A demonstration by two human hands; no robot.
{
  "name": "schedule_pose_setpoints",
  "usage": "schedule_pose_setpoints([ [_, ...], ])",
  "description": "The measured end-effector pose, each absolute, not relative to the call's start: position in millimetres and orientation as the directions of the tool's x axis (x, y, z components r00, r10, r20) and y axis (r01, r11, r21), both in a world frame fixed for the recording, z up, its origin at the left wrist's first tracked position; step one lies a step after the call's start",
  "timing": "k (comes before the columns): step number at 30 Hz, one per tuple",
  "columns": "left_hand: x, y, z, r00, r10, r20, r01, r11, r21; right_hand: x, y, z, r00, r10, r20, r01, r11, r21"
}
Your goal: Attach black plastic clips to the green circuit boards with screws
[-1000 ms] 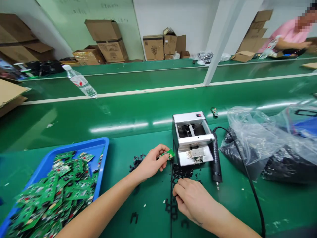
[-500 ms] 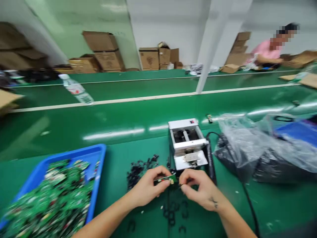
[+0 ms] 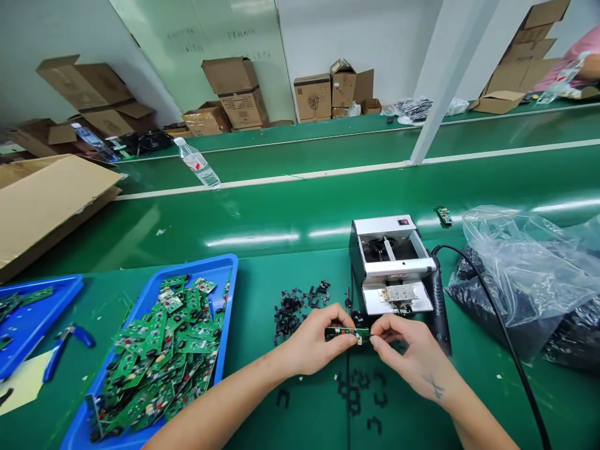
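Between thumb and fingers, my left hand (image 3: 323, 340) is closed on a small green circuit board (image 3: 344, 333) carrying red and pale components. My right hand (image 3: 407, 350) is in a pinch at the board's right end, its fingertips against that end; a small black part is mostly hidden between them. Left of the board lies a loose pile of small black plastic parts (image 3: 291, 310). Just behind my hands stands a silver and black bench machine (image 3: 394, 265) with a metal plate on its front.
A blue tray (image 3: 232, 275) heaped with circuit boards sits to the left, near blue-handled cutters (image 3: 65, 344). On the right are clear plastic bags (image 3: 520, 281) of black parts and a black cable (image 3: 497, 319). Black C-shaped pieces (image 3: 375, 425) lie in front. A water bottle (image 3: 199, 165) stands behind.
The view has swung left, so things appear further right. My right fingertips, apart from the board earlier with a small dark piece in them, now meet its right end.
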State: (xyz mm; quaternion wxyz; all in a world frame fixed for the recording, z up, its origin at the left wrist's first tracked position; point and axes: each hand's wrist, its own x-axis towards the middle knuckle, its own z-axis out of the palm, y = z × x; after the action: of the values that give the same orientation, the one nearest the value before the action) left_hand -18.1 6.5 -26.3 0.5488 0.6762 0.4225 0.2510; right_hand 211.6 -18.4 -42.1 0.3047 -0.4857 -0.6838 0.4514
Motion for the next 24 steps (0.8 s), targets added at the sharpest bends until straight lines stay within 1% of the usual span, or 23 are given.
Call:
schedule_pose_setpoints([
  [3,-18.6,6.4,-27.9,0.524,0.844,-0.119,0.298,-0.050,0.953,209.5,-17.6,-41.3,-0.335,0.942,0.020,0.407,0.164,-0.898],
  [6,-18.7,5.6,-29.5,0.543,0.836,-0.083,0.276,-0.085,0.957,207.2,-17.3,-41.2,-0.316,0.945,0.081,0.432,0.219,-0.875],
  [12,-17.6,5.5,-27.8,0.567,0.822,-0.052,0.167,-0.053,0.985,205.2,-20.2,-44.3,-0.270,0.923,0.275,0.506,0.379,-0.775],
  [14,-16.9,7.9,-25.6,0.561,0.828,-0.005,0.159,-0.101,0.982,205.3,-21.5,-46.8,-0.266,0.895,0.359,0.530,0.447,-0.720],
  [19,-13.0,19.0,-20.0,0.560,0.813,0.163,0.150,-0.293,0.944,208.7,-20.5,-52.9,-0.249,0.792,0.557,0.605,0.576,-0.550],
  [24,-7.1,30.1,-20.9,0.586,0.759,0.283,0.157,-0.449,0.880,214.2,-14.7,-57.4,-0.258,0.700,0.666,0.694,0.614,-0.376],
])
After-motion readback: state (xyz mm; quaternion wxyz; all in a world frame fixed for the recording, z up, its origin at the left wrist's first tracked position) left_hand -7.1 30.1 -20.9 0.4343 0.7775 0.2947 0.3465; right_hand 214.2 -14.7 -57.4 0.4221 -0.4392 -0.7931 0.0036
